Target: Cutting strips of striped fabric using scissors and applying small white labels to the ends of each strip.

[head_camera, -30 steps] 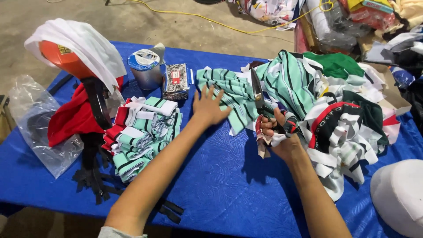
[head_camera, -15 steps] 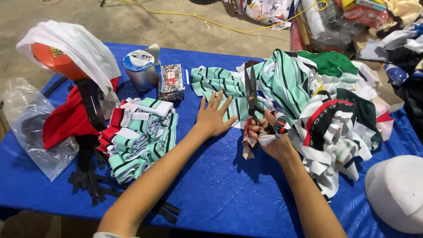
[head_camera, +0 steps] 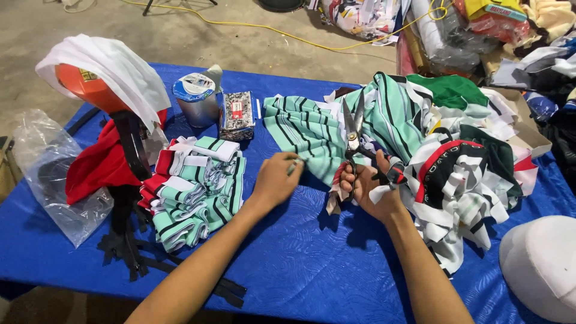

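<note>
On the blue table cover (head_camera: pixel 312 264), near its centre, the right hand (head_camera: pixel 371 189) is closed around the handles of a pair of scissors (head_camera: pixel 353 135), blades slightly parted and pointing toward 12 o'clock. At 9 o'clock from it, a short gap away, the left hand (head_camera: pixel 277 180) curls its fingers on the near edge of the green striped fabric (head_camera: pixel 306 129) — pinching it, as far as the view shows. That fabric lies spread at 12 to 1 o'clock from the left hand and runs under the scissor blades. At 3 o'clock from the right hand sits a heap of mixed fabric scraps (head_camera: pixel 462 174), touching the wrist. At 9 o'clock from the left hand — well apart — rests a stack of folded striped pieces (head_camera: pixel 195 192). A metal can (head_camera: pixel 195 99) and a small patterned box (head_camera: pixel 237 114) stand at 11 o'clock.
</note>
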